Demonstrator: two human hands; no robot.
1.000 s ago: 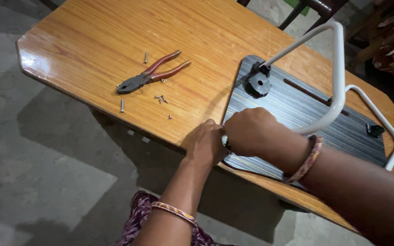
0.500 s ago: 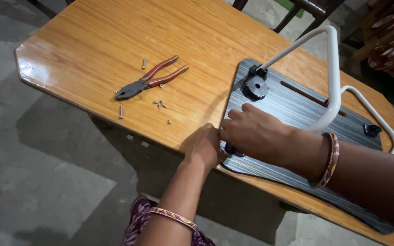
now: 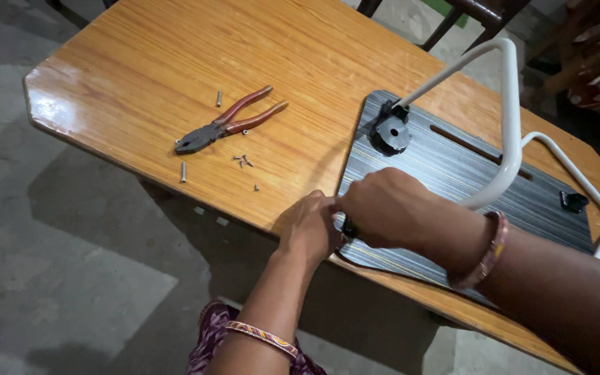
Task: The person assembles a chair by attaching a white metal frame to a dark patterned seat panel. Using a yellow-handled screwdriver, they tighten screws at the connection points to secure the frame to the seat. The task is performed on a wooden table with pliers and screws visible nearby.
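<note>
A dark striped board [image 3: 446, 167] lies on the wooden table [image 3: 175, 62], with bent white tube legs [image 3: 508, 118] standing up from it. Both hands meet at the board's near left corner. My right hand [image 3: 387, 208] is curled over a small black fitting [image 3: 348, 228] there, and most of the fitting is hidden. My left hand [image 3: 308, 228] presses against the board's edge beside it, fingertips touching the right hand. A round black bracket [image 3: 390, 132] holds a tube end at the far left corner.
Red-handled pliers [image 3: 227, 125] lie on the table to the left, with several loose screws [image 3: 243, 161] and small pins [image 3: 183, 171] around them. Another black clip [image 3: 574, 201] sits at the board's right. Grey concrete floor lies below, and chair legs stand beyond the table.
Both hands stay at the board's near left corner. The right hand has turned and shifted slightly over the fitting. Pliers and screws have not moved.
</note>
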